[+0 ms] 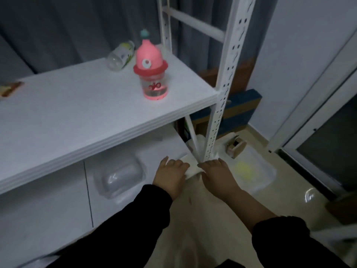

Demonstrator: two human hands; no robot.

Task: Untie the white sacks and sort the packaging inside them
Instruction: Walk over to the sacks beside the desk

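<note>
Both my hands are low down at the foot of the white shelf post (222, 93). My left hand (171, 174) and my right hand (216, 175) each grip an end of a bunched white sack top (191, 169) stretched between them. The pale sack body (193, 219) hangs below, between my black sleeves, with a small red mark on it. A second translucent white sack (258, 171) lies on the floor to the right, with something yellow (244, 169) showing through it. The picture is blurred, so no knot is visible.
The upper shelf (77, 117) carries a pink-capped bottle (151, 72) and a clear bottle (120, 56) lying on its side. A clear plastic clamshell (119, 176) sits on the lower shelf. A small cardboard box (236, 147), flat boxes (241, 109) and a glass door (328, 142) are at the right.
</note>
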